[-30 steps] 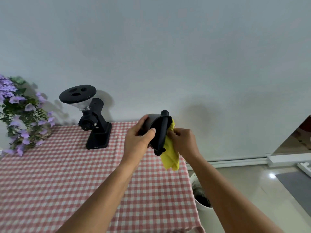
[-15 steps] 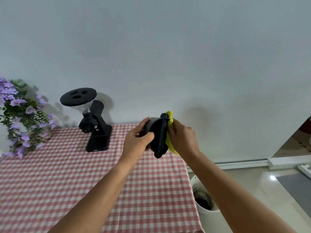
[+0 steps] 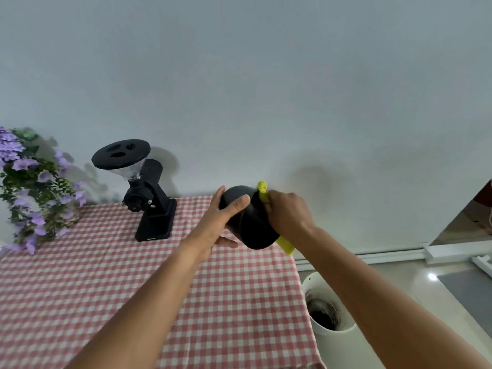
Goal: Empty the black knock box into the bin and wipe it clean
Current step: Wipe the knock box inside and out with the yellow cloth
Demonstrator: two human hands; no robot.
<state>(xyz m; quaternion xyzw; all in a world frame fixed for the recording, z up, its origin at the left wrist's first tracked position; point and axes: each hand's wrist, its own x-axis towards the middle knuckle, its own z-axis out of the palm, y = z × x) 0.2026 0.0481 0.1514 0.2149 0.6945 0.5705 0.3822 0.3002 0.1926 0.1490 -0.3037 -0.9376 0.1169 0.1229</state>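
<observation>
My left hand [image 3: 221, 219] grips the black knock box [image 3: 249, 226] by its rounded body and holds it in the air above the table's far right corner, tipped on its side with the mouth turned right. My right hand [image 3: 288, 213] is closed on a yellow cloth [image 3: 286, 243] and pressed against the box's mouth. Bits of the cloth show above the rim and below my wrist. The inside of the box is hidden. A white bin [image 3: 318, 279] with dark grounds in it stands on the floor beside the table, below my right forearm.
The table [image 3: 80, 288] wears a red-and-white checked cloth. A black coffee grinder [image 3: 149, 193] stands at the back, and purple flowers [image 3: 29, 187] hang at the far left. A plain wall runs behind. Tiled floor and a grey mat [image 3: 471, 288] lie to the right.
The box has turned so its rounded body now faces me. My right hand has pushed the cloth further into the mouth, so less yellow hangs free.
</observation>
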